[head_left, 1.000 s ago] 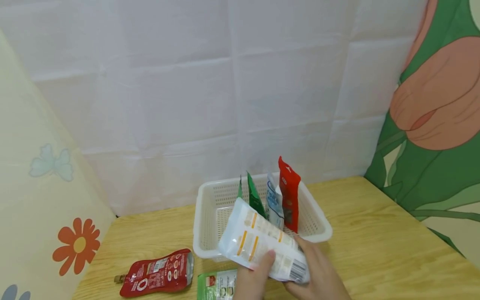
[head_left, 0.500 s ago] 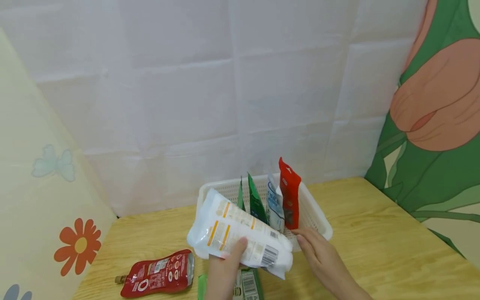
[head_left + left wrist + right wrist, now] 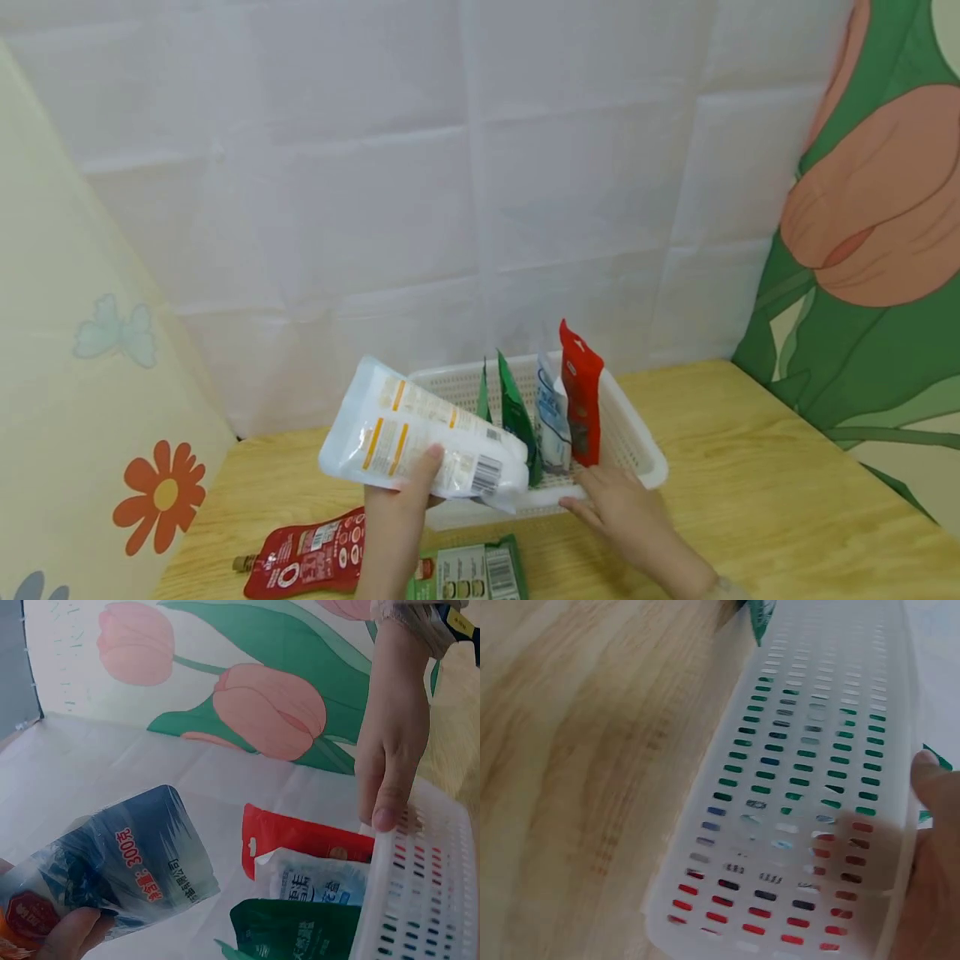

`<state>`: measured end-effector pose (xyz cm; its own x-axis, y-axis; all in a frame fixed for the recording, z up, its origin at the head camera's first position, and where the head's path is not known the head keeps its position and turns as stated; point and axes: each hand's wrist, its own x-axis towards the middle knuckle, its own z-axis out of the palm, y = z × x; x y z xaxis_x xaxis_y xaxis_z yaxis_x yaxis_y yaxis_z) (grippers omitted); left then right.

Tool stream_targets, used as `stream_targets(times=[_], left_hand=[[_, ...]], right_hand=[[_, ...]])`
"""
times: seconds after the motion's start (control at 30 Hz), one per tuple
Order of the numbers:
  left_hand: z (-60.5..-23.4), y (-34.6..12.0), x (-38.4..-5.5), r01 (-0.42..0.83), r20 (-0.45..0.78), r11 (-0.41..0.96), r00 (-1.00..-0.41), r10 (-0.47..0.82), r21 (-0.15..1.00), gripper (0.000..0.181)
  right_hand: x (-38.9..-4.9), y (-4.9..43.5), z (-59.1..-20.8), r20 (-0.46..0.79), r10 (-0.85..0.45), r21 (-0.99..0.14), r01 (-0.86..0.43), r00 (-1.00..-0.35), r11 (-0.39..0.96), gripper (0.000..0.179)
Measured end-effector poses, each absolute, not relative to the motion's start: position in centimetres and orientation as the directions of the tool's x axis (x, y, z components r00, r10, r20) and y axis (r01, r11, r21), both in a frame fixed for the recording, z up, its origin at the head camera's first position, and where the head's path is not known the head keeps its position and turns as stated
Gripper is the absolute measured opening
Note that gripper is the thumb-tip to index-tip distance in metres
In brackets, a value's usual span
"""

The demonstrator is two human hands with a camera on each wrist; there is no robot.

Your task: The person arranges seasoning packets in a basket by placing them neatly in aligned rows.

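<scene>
My left hand (image 3: 405, 508) grips a white and pale blue pouch (image 3: 427, 433) with orange stripes and a barcode, thumb across its printed back. From the left wrist view, the blue front of this pouch (image 3: 142, 862) shows red lettering. The pouch is tilted over the left front of a white slotted plastic basket (image 3: 630, 417). My right hand (image 3: 618, 508) holds the basket's front rim, its thumb (image 3: 930, 776) at the edge. Upright in the basket stand a red bag (image 3: 581, 396), a white and blue bag (image 3: 552, 417) and green bags (image 3: 517, 417).
On the wooden table (image 3: 765, 492) lie a red spouted pouch (image 3: 307, 554) at left, partly behind my left forearm, and a green and white packet (image 3: 472, 571) in front of the basket. A white sheet (image 3: 375, 208) hangs behind, and tulip fabric (image 3: 877, 233) covers the right side.
The pouch, first held in both hands, has moved left in my left hand. My right hand has let go of it and taken hold of the basket's front rim.
</scene>
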<state>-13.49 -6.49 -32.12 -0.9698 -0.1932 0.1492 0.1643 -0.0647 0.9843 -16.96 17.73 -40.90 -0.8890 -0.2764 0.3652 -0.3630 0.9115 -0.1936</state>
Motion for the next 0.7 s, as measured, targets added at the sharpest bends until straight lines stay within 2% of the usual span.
stream_targets(times=[0.1,0.33,0.53,0.7], left_hand=[[-31.5,-7.2,-14.0,0.204,0.189,-0.054,-0.96,-0.207,0.978,0.045],[-30.9,-8.4,-15.7,0.265,0.256,0.007,-0.926,-0.277,0.964,0.043],[-32.1,-8.7,-18.5,0.24,0.264,0.112,-0.911,-0.317,0.964,0.039],[-33.7,-8.5,-21.0,0.193,0.265,0.241,-0.911,-0.317,0.951,0.038]], right_hand=[[-16.9,17.7,-41.0,0.361,-0.282,-0.177,-0.362,-0.889,0.915,0.043],[-17.0,17.6,-41.3,0.437,-0.321,-0.112,-0.405,-0.841,0.907,0.037],[-17.1,17.7,-41.7,0.475,-0.337,-0.066,-0.415,-0.813,0.907,0.042],[-17.2,17.7,-41.8,0.489,-0.337,-0.052,-0.413,-0.804,0.909,0.039]])
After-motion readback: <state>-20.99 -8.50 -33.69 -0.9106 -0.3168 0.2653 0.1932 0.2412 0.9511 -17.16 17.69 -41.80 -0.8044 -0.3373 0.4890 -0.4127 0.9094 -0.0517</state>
